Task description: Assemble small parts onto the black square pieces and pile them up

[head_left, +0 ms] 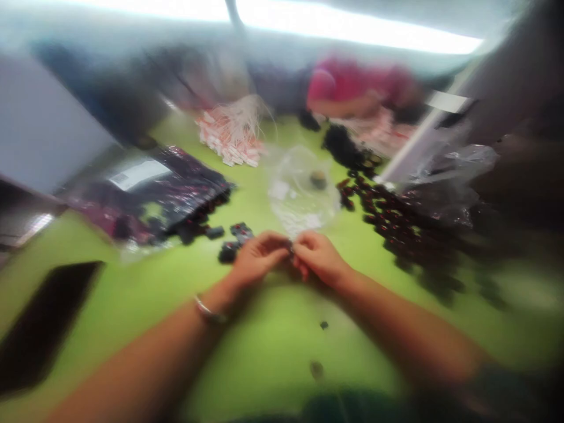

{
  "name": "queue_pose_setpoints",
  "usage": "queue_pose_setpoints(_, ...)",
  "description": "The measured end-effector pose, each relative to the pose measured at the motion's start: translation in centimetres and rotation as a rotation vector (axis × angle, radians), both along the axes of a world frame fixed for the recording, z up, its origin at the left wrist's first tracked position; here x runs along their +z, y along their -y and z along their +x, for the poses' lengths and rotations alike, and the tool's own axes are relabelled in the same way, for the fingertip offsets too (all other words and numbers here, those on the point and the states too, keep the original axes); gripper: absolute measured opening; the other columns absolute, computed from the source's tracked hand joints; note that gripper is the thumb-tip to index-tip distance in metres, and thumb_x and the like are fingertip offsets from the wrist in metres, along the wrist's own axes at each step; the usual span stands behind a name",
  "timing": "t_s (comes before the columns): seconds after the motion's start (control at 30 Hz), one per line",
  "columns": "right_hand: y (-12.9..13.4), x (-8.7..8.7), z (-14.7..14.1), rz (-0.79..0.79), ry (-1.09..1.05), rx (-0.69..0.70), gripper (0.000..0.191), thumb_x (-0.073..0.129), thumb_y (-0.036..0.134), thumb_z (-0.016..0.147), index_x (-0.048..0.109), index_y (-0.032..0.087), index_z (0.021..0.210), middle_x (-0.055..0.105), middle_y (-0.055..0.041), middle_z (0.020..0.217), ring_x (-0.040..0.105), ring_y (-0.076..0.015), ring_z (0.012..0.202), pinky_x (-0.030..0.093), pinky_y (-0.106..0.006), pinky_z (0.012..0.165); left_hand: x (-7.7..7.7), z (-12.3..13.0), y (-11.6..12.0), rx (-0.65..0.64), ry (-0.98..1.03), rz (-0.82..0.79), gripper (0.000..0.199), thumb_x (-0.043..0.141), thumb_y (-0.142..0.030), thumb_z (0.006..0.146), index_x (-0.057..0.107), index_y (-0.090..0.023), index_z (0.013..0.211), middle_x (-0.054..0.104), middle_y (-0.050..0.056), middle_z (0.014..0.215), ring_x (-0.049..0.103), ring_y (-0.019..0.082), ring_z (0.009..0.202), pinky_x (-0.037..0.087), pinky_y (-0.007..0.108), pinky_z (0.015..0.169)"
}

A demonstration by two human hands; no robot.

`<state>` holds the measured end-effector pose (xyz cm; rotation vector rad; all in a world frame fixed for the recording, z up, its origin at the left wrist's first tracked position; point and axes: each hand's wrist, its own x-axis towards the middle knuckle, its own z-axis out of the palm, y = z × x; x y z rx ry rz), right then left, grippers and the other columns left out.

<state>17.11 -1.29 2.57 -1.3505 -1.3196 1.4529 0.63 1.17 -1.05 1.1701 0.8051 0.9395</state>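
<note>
My left hand and my right hand meet at the middle of the green table. The fingertips of both pinch a small dark piece, mostly covered by the fingers and too blurred to name. Just beyond them lies a clear plastic bag with small white pieces in its near part. Beside my left hand sit several black pieces. A bracelet circles my left wrist.
A large pile of black-and-red pieces spreads at right, beside a crumpled clear bag. A filled, labelled plastic bag lies at left, near a dark flat slab. White-tipped cords are heaped farther back. A person in pink sits opposite.
</note>
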Motion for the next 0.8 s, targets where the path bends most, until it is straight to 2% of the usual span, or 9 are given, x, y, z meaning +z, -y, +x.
queue_pose_setpoints(0.17, -0.2, -0.8, -0.1, 0.257, 0.229, -0.1, 0.015, 0.052, 0.022, 0.069, 0.043, 0.02, 0.058, 0.045, 0.0063, 0.052, 0.041, -0.0078, 0.048, 0.035, -0.02, 0.044, -0.4, 0.0, 0.5, 0.032, -0.125, 0.176, 0.024, 0.075, -0.026, 0.071, 0.069, -0.018, 0.093, 0.072, 0.007, 0.094, 0.066, 0.021, 0.089, 0.051, 0.034, 0.085)
queue_pose_setpoints(0.23, -0.1, -0.8, -0.1, 0.315, 0.263, -0.099, 0.015, 0.052, 0.021, 0.068, 0.042, 0.02, 0.057, 0.045, 0.0054, 0.053, 0.04, -0.0085, 0.052, 0.035, -0.021, 0.048, -0.3, 0.0, 0.6, 0.036, -0.148, 0.207, 0.024, 0.075, -0.025, 0.072, 0.069, -0.018, 0.094, 0.072, 0.007, 0.096, 0.066, 0.021, 0.092, 0.05, 0.034, 0.089)
queue_pose_setpoints(0.3, 0.1, -0.4, -0.1, 0.278, 0.241, -0.087, 0.015, 0.052, 0.023, 0.07, 0.044, 0.02, 0.058, 0.045, 0.006, 0.052, 0.041, -0.0078, 0.048, 0.034, -0.021, 0.046, -0.1, 0.1, 0.6, 0.023, -0.117, 0.144, 0.025, 0.075, -0.026, 0.072, 0.068, -0.018, 0.095, 0.072, 0.007, 0.093, 0.067, 0.02, 0.088, 0.051, 0.034, 0.087)
queue_pose_setpoints(0.4, 0.4, 0.1, -0.1, 0.107, 0.103, -0.051, 0.014, 0.052, 0.029, 0.076, 0.048, 0.02, 0.066, 0.049, 0.0075, 0.047, 0.043, -0.0072, 0.037, 0.033, -0.02, 0.038, 0.3, 0.1, 0.4, 0.026, -0.017, -0.012, 0.029, 0.077, -0.028, 0.07, 0.066, -0.016, 0.094, 0.072, 0.006, 0.086, 0.067, 0.018, 0.076, 0.053, 0.033, 0.077)
queue_pose_setpoints(0.5, 0.5, 0.4, -0.1, 0.01, -0.04, -0.026, 0.017, 0.054, 0.034, 0.077, 0.049, 0.019, 0.07, 0.055, 0.0069, 0.047, 0.048, -0.0078, 0.034, 0.035, -0.018, 0.036, 0.4, 0.1, 0.2, 0.035, 0.043, -0.073, 0.032, 0.078, -0.028, 0.068, 0.065, -0.016, 0.095, 0.071, 0.005, 0.084, 0.067, 0.016, 0.072, 0.054, 0.031, 0.072)
queue_pose_setpoints(0.67, 0.4, 0.0, -0.1, 0.008, -0.003, -0.03, 0.014, 0.054, 0.029, 0.076, 0.047, 0.02, 0.069, 0.056, 0.0072, 0.047, 0.049, -0.0078, 0.034, 0.035, -0.018, 0.034, 0.0, 0.1, 0.3, 0.026, -0.03, 0.037, 0.028, 0.076, -0.026, 0.071, 0.065, -0.016, 0.094, 0.071, 0.006, 0.087, 0.067, 0.018, 0.08, 0.053, 0.032, 0.078)
queue_pose_setpoints(0.8, 0.1, -0.7, -0.2, 0.107, 0.16, -0.104, 0.012, 0.052, 0.023, 0.073, 0.045, 0.02, 0.064, 0.047, 0.0085, 0.046, 0.042, -0.0061, 0.037, 0.032, -0.018, 0.037, -0.6, 0.2, 0.7, 0.079, -0.173, 0.244, 0.025, 0.072, -0.025, 0.075, 0.066, -0.017, 0.098, 0.071, 0.007, 0.096, 0.066, 0.02, 0.089, 0.051, 0.034, 0.087)
